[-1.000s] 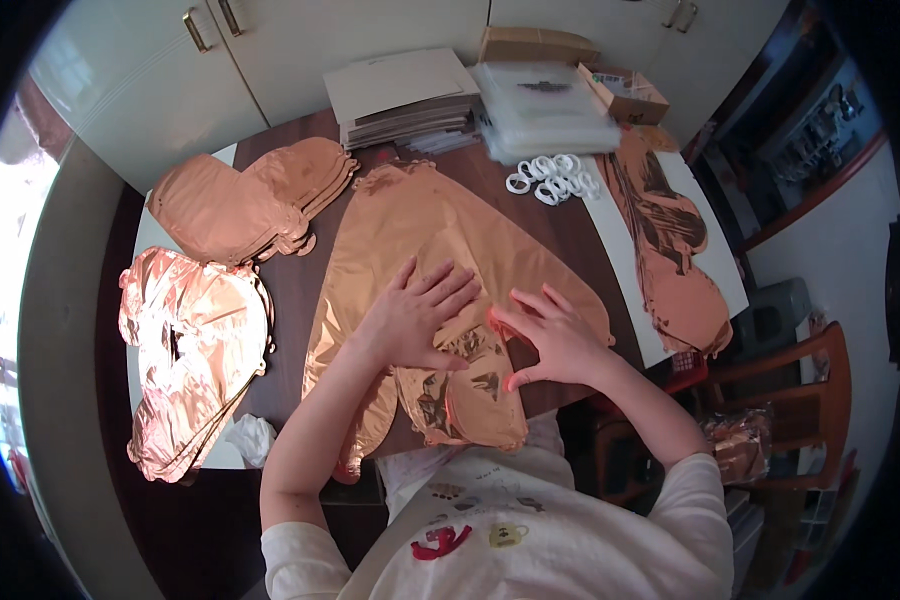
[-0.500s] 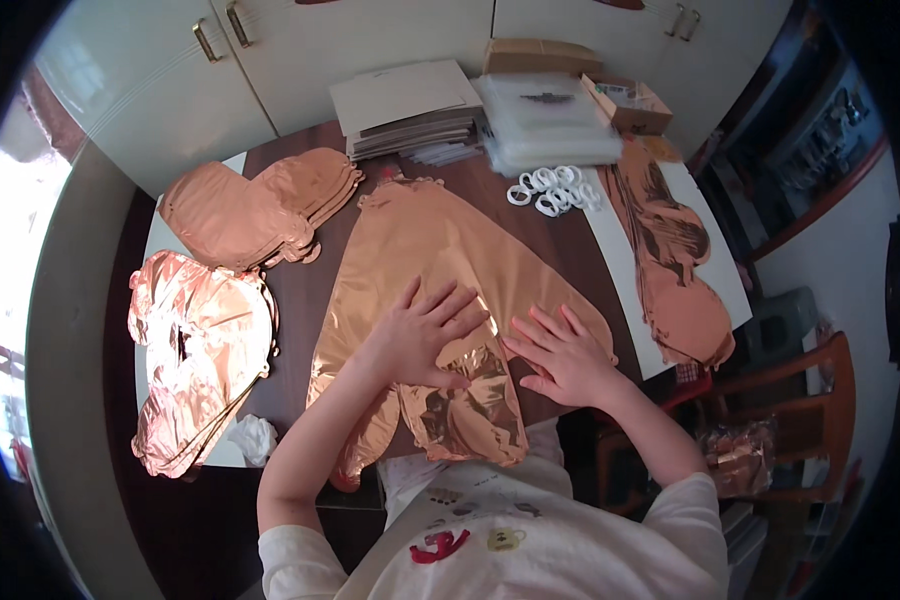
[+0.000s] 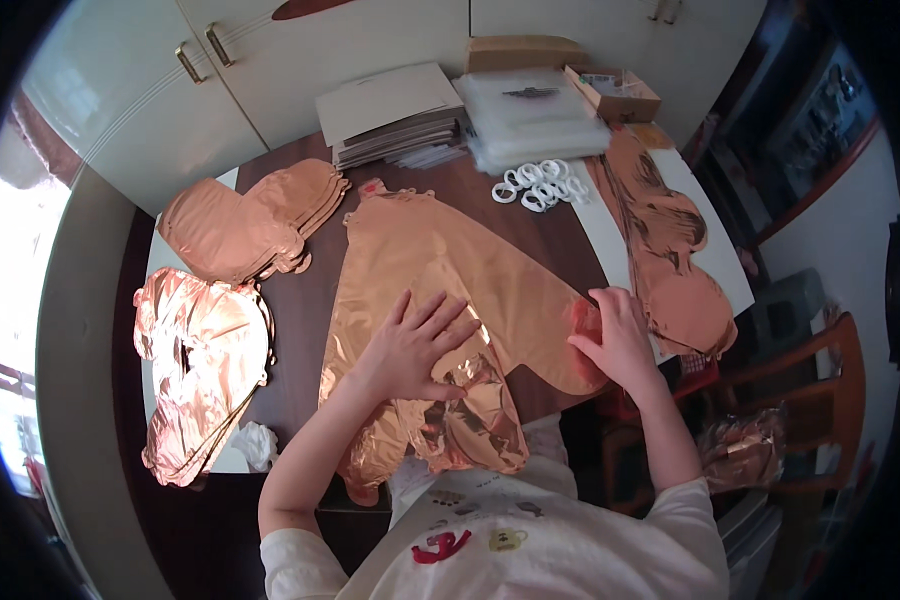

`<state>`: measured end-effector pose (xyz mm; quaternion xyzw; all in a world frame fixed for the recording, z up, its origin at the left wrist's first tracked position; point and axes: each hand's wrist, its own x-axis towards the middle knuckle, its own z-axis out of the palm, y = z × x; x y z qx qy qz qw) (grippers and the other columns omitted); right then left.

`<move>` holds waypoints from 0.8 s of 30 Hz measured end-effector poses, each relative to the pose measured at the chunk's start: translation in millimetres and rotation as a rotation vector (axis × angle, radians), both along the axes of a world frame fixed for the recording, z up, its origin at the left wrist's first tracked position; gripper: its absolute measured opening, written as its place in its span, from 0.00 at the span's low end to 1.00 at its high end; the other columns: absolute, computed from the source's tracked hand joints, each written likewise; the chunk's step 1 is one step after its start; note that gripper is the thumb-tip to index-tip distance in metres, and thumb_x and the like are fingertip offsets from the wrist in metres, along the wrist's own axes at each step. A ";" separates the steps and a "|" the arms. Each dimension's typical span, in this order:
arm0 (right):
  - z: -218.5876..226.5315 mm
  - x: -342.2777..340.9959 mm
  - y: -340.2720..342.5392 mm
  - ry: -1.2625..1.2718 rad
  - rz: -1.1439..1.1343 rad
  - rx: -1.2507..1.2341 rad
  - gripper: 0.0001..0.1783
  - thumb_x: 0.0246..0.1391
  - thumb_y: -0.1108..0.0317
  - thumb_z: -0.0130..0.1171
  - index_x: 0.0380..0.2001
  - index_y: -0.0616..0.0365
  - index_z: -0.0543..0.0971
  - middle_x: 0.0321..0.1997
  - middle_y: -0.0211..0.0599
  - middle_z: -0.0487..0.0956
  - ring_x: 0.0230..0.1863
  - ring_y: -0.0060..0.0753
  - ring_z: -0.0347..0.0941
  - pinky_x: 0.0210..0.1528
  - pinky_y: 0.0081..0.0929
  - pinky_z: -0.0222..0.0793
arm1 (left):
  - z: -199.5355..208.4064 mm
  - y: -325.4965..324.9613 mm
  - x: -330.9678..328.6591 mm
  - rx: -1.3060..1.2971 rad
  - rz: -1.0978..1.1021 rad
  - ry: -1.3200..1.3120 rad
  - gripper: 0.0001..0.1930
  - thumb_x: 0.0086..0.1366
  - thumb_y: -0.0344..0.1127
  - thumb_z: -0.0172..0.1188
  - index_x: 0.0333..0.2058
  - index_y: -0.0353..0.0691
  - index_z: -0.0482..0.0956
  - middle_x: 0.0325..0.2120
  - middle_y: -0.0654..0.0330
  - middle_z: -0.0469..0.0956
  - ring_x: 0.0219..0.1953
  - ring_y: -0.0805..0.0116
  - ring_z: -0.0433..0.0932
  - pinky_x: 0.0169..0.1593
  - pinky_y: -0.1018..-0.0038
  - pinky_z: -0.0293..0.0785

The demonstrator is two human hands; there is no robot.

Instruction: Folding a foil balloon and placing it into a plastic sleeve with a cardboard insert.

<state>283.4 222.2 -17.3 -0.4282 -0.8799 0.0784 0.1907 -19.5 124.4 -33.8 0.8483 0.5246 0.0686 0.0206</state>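
A large flat rose-gold foil balloon (image 3: 420,240) lies on the dark wooden table in front of me. My left hand (image 3: 420,350) rests on its middle with fingers spread, over a crumpled, shiny folded part (image 3: 475,395). At the balloon's right end is my right hand (image 3: 620,335), turned on its side. Its fingers are bent and its thumb stands apart from them; a reddish reflection shows in the foil beside it. The far end of the balloon narrows to a small tab with a red spot.
Stacked foil balloons (image 3: 240,215) lie at the left, with a shinier pile (image 3: 205,350) nearer me. More foil balloons (image 3: 685,300) lie on white board at the right. Behind are white rings (image 3: 540,185), grey card sheets (image 3: 390,105), clear plastic bags (image 3: 525,120) and a small box (image 3: 615,95).
My right hand has moved right, from flat on the balloon's lower middle to its right end. The balloon's right lobe now lies spread out further toward me. My left hand stays on the foil.
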 end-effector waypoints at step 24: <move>33.0 -74.3 -76.3 0.476 0.374 -0.374 0.08 0.47 0.66 0.63 0.31 0.54 0.77 0.27 0.37 0.77 0.29 0.41 0.75 0.31 0.34 0.71 | 4.1 10.1 -1.3 -0.062 -0.028 0.048 0.41 0.48 0.66 0.57 0.53 0.39 0.71 0.56 0.52 0.66 0.64 0.52 0.56 0.66 0.47 0.42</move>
